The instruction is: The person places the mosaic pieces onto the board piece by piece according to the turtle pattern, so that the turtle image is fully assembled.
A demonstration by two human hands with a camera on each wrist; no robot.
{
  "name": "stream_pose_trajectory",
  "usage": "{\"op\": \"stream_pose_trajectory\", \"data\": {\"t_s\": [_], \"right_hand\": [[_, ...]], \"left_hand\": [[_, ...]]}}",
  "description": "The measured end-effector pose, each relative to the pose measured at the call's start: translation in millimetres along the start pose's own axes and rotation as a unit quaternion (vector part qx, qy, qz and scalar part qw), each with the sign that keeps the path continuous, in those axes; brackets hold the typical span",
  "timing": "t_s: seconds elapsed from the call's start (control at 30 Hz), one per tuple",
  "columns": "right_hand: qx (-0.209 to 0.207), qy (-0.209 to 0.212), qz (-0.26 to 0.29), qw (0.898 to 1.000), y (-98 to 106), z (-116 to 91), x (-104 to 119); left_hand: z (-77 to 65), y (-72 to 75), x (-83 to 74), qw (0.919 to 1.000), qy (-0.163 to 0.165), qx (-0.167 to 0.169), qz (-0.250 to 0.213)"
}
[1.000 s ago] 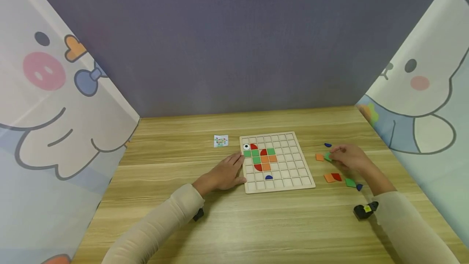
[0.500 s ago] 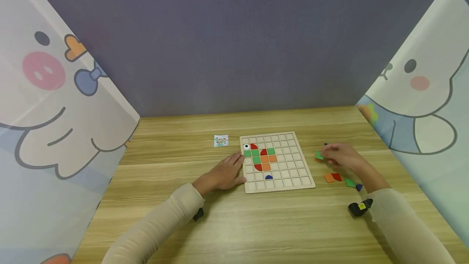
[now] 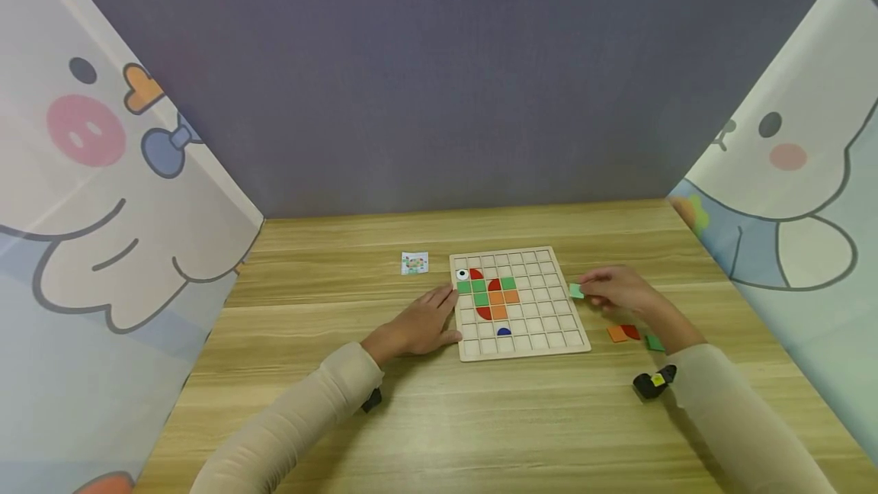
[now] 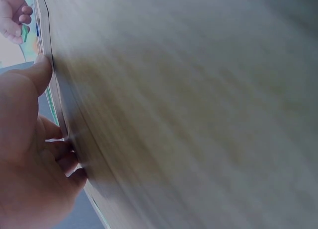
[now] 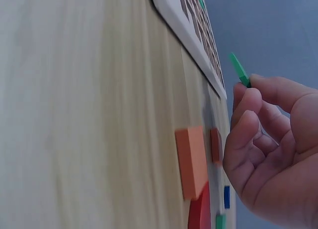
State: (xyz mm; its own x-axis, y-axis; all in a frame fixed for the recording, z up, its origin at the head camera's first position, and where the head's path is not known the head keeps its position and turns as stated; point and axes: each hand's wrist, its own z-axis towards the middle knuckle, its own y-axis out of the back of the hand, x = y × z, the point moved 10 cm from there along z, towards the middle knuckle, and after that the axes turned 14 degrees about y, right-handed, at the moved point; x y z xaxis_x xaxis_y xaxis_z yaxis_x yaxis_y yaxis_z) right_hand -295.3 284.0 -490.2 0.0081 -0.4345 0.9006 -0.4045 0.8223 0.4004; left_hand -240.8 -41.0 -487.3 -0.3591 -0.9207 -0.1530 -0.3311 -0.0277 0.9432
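Note:
My right hand (image 3: 617, 292) pinches a small green tile (image 3: 575, 291) between thumb and fingertips, at the right edge of a wooden grid board (image 3: 542, 341). In the right wrist view the green tile (image 5: 239, 70) is raised above the table, tilted. My left hand (image 3: 425, 322) rests along the board's left edge, its thumb and fingertips against the rim. Set in the board are a round eye tile (image 3: 462, 274), several green squares (image 3: 479, 299), orange squares (image 3: 497, 298), red curved pieces (image 3: 484, 313) and a blue half-round (image 3: 504, 332).
Right of the board lie an orange tile (image 3: 617, 334), a red curved piece (image 3: 630, 332) and a green piece (image 3: 655, 343). Another orange tile (image 5: 216, 147) and a blue piece (image 5: 226, 196) show in the right wrist view. A small printed card (image 3: 414, 263) lies behind my left hand.
My right hand has picked up the green tile from beside an orange one and carried it left to the board's edge. The left hand stays in place.

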Motion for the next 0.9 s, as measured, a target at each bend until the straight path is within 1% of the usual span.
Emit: {"op": "stream_pose_trajectory", "data": {"t_s": [0.13,0.3,0.7,0.9], "right_hand": [[0.011,-0.007,0.013,1.0,-10,4,3],[0.017,-0.014,0.015,1.0,-21,10,6],[0.063,0.007,0.007,0.998,-55,25,21],[0.069,0.007,-0.011,0.998,-69,32,26]], "left_hand": [[0.1,-0.7,0.0,1.0,-0.002,0.002,0.001],[0.1,-1.0,0.0,1.0,-0.002,0.003,0.003],[-0.6,-1.1,0.5,0.9999,0.003,0.006,-0.008],[-0.8,-1.3,0.8,0.9999,0.002,0.006,-0.011]]}}
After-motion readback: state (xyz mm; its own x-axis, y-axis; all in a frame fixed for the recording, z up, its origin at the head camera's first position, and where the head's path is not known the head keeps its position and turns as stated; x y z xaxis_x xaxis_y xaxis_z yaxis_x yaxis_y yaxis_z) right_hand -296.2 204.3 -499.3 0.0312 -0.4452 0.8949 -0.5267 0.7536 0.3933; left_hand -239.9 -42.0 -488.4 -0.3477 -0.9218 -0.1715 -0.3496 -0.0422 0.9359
